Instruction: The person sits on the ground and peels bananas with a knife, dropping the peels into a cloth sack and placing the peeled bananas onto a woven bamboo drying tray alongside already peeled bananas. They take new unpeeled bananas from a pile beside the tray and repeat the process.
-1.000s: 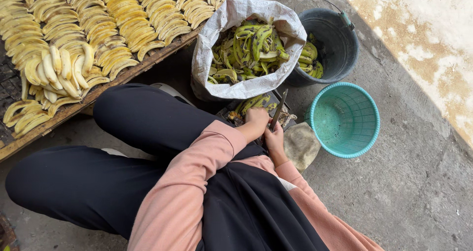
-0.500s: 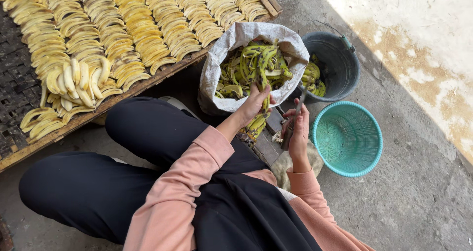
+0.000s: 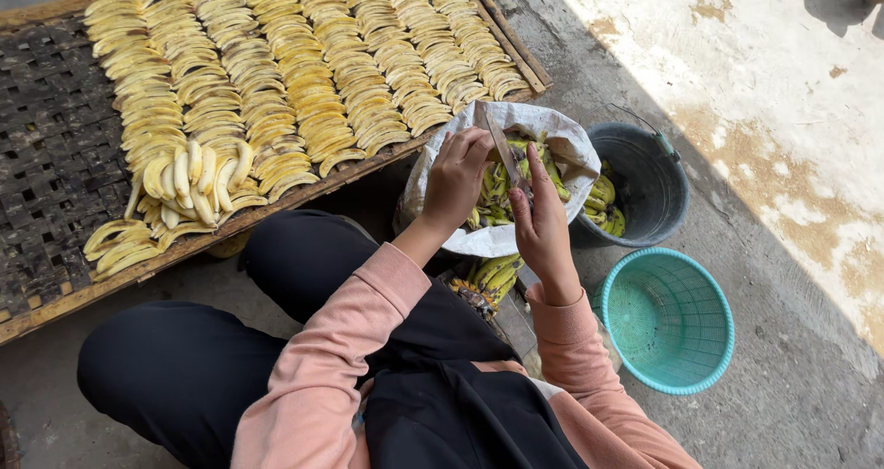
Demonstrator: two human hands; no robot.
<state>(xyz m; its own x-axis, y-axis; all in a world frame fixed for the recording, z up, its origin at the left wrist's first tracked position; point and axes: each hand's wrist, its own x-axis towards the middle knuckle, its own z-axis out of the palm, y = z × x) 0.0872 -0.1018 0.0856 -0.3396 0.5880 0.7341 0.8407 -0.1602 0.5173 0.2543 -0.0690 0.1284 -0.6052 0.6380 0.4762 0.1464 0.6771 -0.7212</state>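
Green banana (image 3: 497, 182) sits over the white sack (image 3: 552, 128), left hand (image 3: 458, 179) clamped on it; right hand (image 3: 543, 225) grips a knife (image 3: 502, 147) just beside, above the sack.

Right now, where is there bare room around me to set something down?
The woven rack is bare at its left end, beside the peeled banana rows. The teal basket looks nearly empty, and concrete floor lies bare to its right. It is crowded around the white sack, dark bucket and both hands.
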